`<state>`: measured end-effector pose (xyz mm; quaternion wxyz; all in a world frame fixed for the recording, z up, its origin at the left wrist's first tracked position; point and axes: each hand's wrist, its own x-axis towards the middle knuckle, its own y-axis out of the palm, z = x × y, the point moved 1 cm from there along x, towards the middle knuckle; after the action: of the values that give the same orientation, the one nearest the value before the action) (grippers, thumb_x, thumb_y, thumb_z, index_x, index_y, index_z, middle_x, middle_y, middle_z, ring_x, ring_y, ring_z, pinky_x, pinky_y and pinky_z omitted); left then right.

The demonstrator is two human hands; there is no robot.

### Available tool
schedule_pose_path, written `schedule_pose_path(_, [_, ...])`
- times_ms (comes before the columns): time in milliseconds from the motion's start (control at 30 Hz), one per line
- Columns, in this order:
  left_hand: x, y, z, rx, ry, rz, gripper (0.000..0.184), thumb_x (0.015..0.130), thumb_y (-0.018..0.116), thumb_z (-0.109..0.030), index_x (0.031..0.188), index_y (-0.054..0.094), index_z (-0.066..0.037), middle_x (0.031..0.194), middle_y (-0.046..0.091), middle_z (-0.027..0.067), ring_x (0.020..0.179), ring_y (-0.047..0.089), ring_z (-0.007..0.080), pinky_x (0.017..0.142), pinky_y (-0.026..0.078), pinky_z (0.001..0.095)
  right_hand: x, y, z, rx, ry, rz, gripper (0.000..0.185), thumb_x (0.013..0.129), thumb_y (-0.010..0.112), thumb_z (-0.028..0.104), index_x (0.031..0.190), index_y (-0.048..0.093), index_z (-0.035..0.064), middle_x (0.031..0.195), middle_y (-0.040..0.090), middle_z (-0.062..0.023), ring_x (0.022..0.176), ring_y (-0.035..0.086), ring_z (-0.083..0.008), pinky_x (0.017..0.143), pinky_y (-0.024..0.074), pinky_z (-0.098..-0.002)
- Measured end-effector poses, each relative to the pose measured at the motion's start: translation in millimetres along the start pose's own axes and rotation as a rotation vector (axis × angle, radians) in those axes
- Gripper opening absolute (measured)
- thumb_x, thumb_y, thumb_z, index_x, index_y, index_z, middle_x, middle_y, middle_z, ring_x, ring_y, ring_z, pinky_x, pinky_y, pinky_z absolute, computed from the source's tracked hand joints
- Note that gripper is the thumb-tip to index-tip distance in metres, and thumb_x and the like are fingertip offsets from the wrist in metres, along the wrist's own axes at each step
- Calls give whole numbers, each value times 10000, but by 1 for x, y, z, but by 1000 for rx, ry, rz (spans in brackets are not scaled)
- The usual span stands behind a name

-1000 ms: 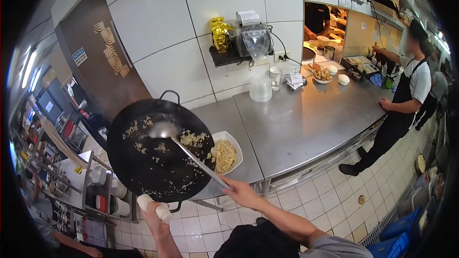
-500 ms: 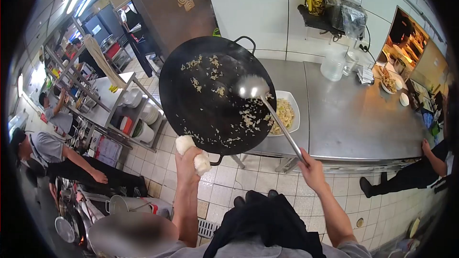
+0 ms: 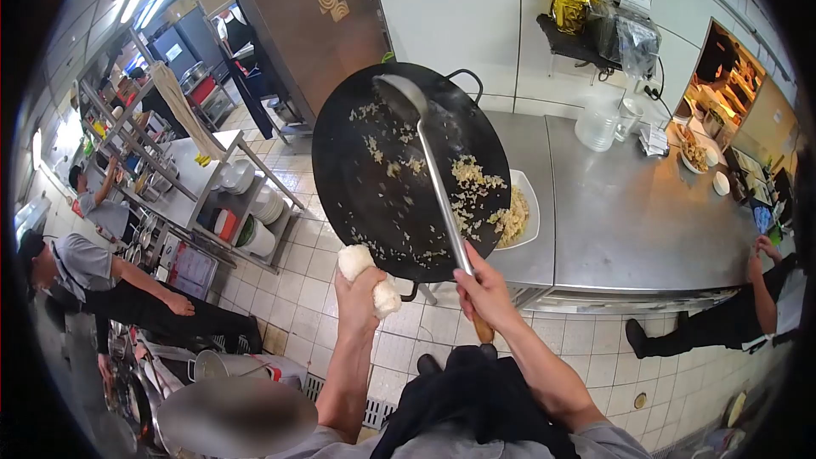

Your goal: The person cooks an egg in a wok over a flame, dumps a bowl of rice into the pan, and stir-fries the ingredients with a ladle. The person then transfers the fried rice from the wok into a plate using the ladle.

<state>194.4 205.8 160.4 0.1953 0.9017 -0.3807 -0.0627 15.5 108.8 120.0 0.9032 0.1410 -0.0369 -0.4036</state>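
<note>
A large black wok [image 3: 353, 195] is tilted toward the right over the counter's edge, with fried rice [image 3: 476, 183] scattered inside. My left hand [image 3: 357, 296] is closed around a folded white cloth [image 3: 387, 297] at the wok's near rim; the exact grip beneath the cloth is hidden. My right hand [image 3: 489, 289] grips the long handle of a metal ladle [image 3: 438, 174], whose bowl lies over the wok's far left part. Partly behind the wok's right rim, a white dish [image 3: 531, 234] holds more fried rice.
The steel counter [image 3: 629, 221] carries clear plastic containers [image 3: 595, 129] and a plate of food [image 3: 697, 155]. One co-worker [image 3: 76, 272] stands at left, another [image 3: 765, 289] at right. A shelf rack [image 3: 246, 204] with stacked dishes stands beyond the tiled floor [image 3: 297, 297].
The ladle has swung from the wok's right side to its far left, my right hand moving left and nearer. The wok appears further right, with more rice gathered on its right side.
</note>
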Motion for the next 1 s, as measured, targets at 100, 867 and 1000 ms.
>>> schedule_pose_path(100, [0, -1, -6, 16, -28, 1, 260, 688, 535, 77, 928, 503, -17, 776, 538, 53, 599, 563, 136, 502, 478, 271, -11, -10, -24, -301, -31, -59, 588, 925, 535, 104, 1454, 293, 188, 673, 483, -1, 454, 432, -74, 405, 380, -236])
schedule_pose_path(867, [-6, -6, -20, 44, -26, -40, 176, 686, 513, 66, 844, 527, -10, 722, 545, 52, 574, 570, 149, 493, 473, 271, -79, -145, -29, -1076, -270, -461, 550, 810, 613, 59, 1331, 480, 176, 773, 627, -183, 675, 615, -368, 605, 482, -416])
schedule_pose_path(1000, [-11, 5, -16, -23, 41, -66, 199, 679, 515, 73, 854, 514, -21, 721, 536, 39, 580, 557, 138, 497, 464, 258, -81, -115, -54, -1129, -273, -505, 530, 806, 618, 40, 1315, 493, 116, 735, 627, -193, 611, 611, -341, 587, 485, -373])
